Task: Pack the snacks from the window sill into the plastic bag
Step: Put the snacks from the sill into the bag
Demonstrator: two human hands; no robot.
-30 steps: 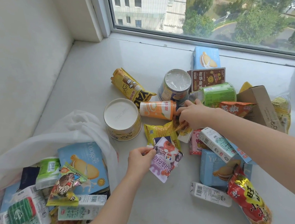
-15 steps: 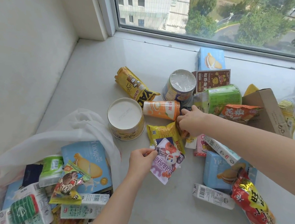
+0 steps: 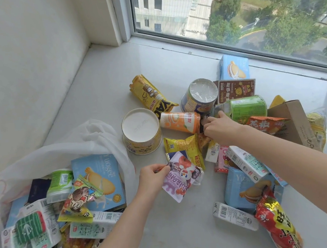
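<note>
The snacks lie in a loose heap on the window sill (image 3: 100, 86), and the plastic bag (image 3: 92, 136) sits open at the sill's near left corner, already filled with many packets and cartons. The left hand (image 3: 153, 176) pinches the top edge of a purple fruit-snack pouch (image 3: 180, 178) between thumb and fingers, near the bag's mouth. The right hand (image 3: 221, 127) reaches into the middle of the heap, beside the end of an orange tube (image 3: 180, 122) and in front of a green cup (image 3: 248, 108); its fingers are curled on something small and dark there, but what it is I cannot tell.

I judge that the packing is in the middle: one pouch is caught, a second item is being taken. The next move probably calls for carrying the pouch left over the bag's rim and dropping it inside.

The sill is pale and smooth, with a white wall on the left and a large window (image 3: 237, 8) behind, showing buildings and trees far below.
</note>
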